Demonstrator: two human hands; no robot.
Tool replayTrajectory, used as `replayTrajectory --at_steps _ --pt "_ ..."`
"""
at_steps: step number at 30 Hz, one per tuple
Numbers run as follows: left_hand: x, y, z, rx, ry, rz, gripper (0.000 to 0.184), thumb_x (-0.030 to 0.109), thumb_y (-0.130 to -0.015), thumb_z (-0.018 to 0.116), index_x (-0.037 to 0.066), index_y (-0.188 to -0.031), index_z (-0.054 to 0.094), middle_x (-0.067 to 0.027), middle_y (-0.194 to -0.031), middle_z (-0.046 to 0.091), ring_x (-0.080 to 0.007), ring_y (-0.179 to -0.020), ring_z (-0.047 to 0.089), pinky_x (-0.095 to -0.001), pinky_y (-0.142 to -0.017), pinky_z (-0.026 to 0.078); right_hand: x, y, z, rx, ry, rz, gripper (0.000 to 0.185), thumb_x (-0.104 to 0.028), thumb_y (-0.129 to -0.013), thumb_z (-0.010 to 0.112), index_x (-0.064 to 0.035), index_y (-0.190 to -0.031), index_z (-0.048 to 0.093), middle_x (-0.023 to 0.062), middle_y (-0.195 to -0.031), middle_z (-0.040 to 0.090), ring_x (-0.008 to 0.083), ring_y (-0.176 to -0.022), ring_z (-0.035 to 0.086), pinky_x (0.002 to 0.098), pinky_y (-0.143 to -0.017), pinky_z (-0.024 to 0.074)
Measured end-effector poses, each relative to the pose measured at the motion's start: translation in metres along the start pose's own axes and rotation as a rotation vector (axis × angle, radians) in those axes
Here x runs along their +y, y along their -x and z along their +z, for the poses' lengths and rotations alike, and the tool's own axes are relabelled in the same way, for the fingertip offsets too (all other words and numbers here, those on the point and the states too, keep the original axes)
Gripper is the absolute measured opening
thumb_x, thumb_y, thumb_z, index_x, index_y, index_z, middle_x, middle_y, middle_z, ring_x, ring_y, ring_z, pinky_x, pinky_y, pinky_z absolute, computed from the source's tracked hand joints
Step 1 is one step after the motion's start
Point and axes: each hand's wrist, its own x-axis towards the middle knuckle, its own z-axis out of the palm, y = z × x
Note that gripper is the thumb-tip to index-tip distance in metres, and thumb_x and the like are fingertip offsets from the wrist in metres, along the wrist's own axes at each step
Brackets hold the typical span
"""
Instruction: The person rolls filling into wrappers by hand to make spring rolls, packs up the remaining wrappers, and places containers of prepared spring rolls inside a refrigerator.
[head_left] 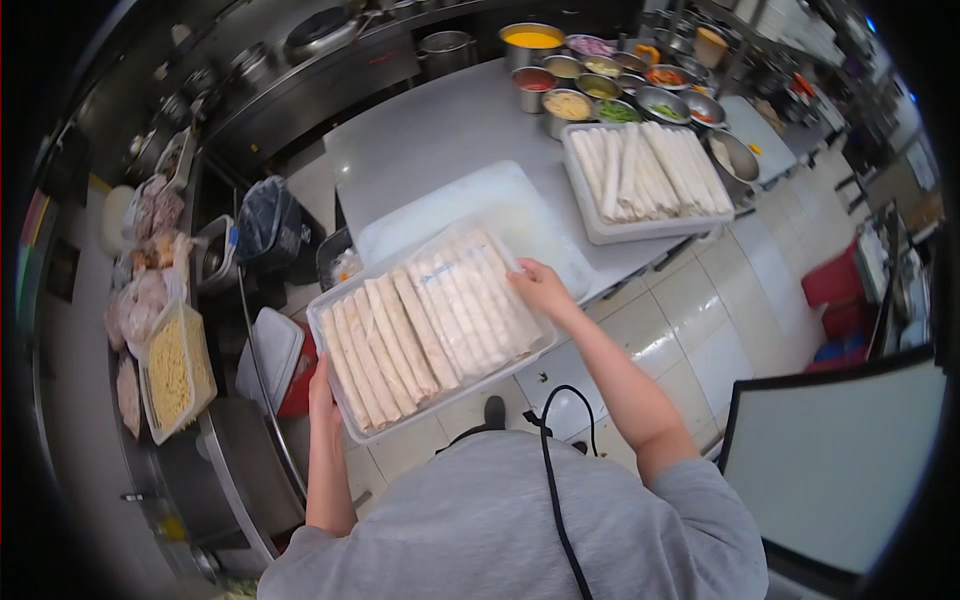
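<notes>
A clear plastic tub (345, 422) of long pale rolls (375, 345) is held in front of my body, near the front edge of the steel table. My left hand (322, 392) grips its left side. At its right side, my right hand (540, 288) has its fingers on the rim. A clear plastic sheet or bag (470, 295) covers the rolls on the right half. Beyond the tub lies a white cutting board (480, 195).
On the steel table (410, 120) stand a second tub (650, 232) of rolls and, behind it, several metal containers (568, 108) of food. At left are a bin (272, 225) and a tub of yellow strips (175, 370). A dark-framed panel (835, 460) stands at right.
</notes>
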Motion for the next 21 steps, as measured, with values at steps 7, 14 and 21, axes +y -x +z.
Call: replayTrajectory --at_steps 7,14,21 --pt "-0.01 -0.009 0.014 -0.209 -0.042 -0.172 0.045 0.029 -0.093 0.04 -0.004 -0.124 0.041 -0.0161 -0.123 0.049 -0.0257 -0.108 0.053 -0.0365 -0.092 0.042 0.013 0.104 -0.019 0.297 -0.041 -0.015 0.041 -0.027 -0.08 0.059 0.0017 -0.109 0.055 0.0189 -0.098 0.062 0.0235 -0.089 0.06 0.0325 -0.078 0.0458" --pt "-0.005 -0.093 0.054 -0.661 -0.37 -0.402 0.049 0.034 -0.093 0.04 -0.002 -0.126 0.039 -0.0158 -0.125 0.047 -0.0265 -0.112 0.049 -0.0377 -0.094 0.04 0.002 0.232 0.029 0.853 -0.09 0.03 0.031 -0.019 -0.08 0.057 -0.0037 -0.107 0.058 0.0067 -0.072 0.06 0.0103 -0.065 0.053 0.0291 -0.061 0.044" --pt "-0.045 -0.143 0.132 -1.151 -0.587 -0.652 0.047 0.031 -0.093 0.041 -0.004 -0.125 0.04 -0.0161 -0.125 0.047 -0.0265 -0.111 0.049 -0.0374 -0.095 0.039 0.021 0.304 0.126 1.475 -0.02 0.279 0.033 -0.021 -0.078 0.061 -0.0026 -0.106 0.059 0.0053 -0.065 0.058 0.0099 -0.057 0.049 0.0275 -0.054 0.0421"
